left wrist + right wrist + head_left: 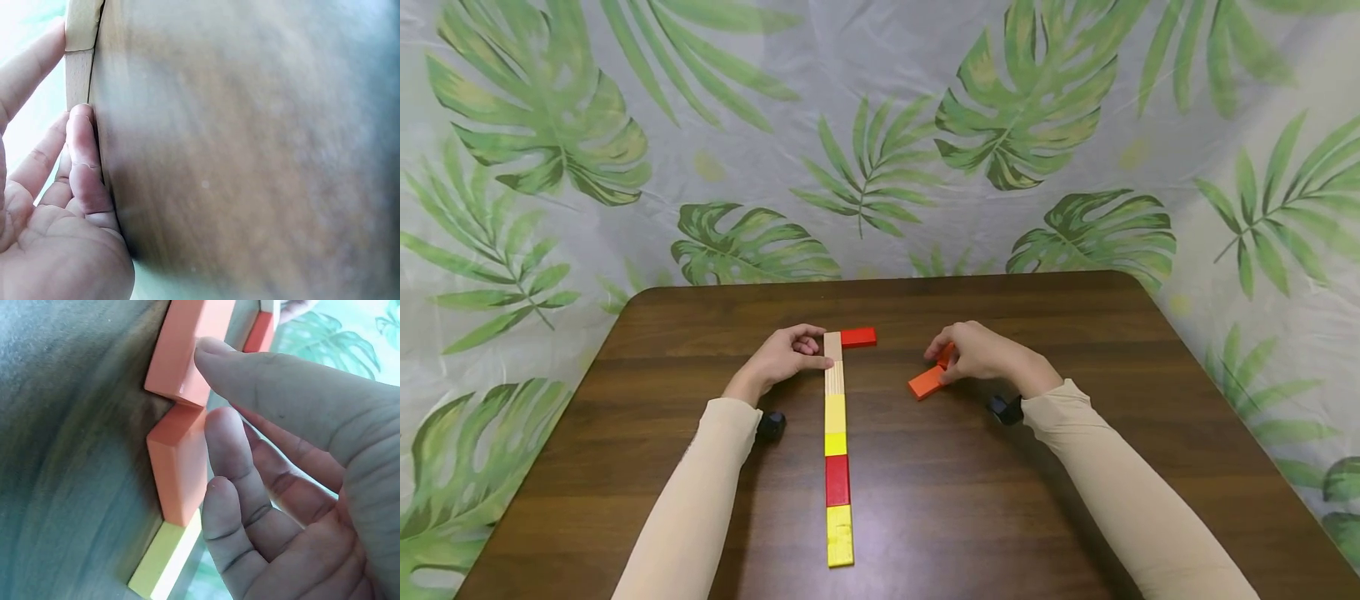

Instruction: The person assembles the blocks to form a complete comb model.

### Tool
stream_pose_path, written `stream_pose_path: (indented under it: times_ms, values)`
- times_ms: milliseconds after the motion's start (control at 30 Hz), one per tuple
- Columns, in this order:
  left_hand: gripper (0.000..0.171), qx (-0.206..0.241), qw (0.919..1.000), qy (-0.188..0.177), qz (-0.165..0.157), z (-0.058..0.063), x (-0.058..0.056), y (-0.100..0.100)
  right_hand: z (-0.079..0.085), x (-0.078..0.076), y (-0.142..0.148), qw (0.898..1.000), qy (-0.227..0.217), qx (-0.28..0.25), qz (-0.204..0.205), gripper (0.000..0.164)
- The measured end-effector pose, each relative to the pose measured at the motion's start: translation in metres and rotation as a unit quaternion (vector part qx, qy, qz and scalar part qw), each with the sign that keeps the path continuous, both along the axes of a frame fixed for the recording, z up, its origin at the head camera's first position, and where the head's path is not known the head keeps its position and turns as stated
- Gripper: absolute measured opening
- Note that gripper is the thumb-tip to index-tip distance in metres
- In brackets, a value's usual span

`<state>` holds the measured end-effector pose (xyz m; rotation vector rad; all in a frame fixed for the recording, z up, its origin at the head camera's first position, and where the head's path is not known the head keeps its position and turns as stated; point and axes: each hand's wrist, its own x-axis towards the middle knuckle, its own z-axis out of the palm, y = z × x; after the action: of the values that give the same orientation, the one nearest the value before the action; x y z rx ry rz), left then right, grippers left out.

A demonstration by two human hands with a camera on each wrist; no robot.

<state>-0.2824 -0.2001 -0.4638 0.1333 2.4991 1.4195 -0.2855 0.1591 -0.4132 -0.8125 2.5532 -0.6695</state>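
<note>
Orange blocks (pixel 927 382), two of them, lie at 1 o'clock on your counter (pixel 962 517), corners meeting in a zigzag. Your right hand (pixel 985 350) touches them without clasping: its thumb rests against one, fingertips by the other. At their end, the right wrist view shows a lime block (pixel 165 559).

Your left hand (pixel 778 357), well apart from the right, is at 11 o'clock. Its fingers touch the pale block (pixel 832 344) from the 9 o'clock side, the thumb at the joint with the grained block (pixel 835 379); it clamps on nothing.

Those two head a row toward 6 o'clock: cream block (pixel 835 414), small yellow block (pixel 835 444), red block (pixel 837 481), patchy yellow block (pixel 840 536). From the pale block, another red piece (pixel 859 337) points to 3 o'clock.
</note>
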Motion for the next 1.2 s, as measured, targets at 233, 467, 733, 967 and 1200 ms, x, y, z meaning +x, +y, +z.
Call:
stream_pose_path:
  times_ms: [233, 467, 733, 967, 1200]
  values:
    - [0.059, -0.001, 1.0000, -0.003, 0.003, 0.001, 0.001, 0.000, -0.006, 0.002, 0.002, 1.000, -0.004, -0.009, -0.009, 0.036]
    - [0.060, 0.001, 1.0000, -0.007, 0.002, 0.000, 0.001, 0.000, -0.009, 0.002, 0.000, 1.000, -0.003, -0.004, 0.001, 0.033]
    - [0.060, 0.004, 1.0000, -0.006, -0.002, 0.001, 0.001, 0.000, -0.009, 0.003, 0.000, 1.000, -0.007, 0.002, -0.001, 0.031]
    - [0.060, 0.001, 1.0000, -0.007, -0.004, 0.001, 0.001, 0.000, -0.011, 0.003, -0.003, 1.000, -0.009, -0.001, -0.001, 0.029]
    - [0.060, 0.004, 1.0000, -0.004, -0.004, 0.002, 0.001, -0.001, -0.010, 0.003, -0.006, 1.000, -0.017, 0.008, -0.002, 0.033]
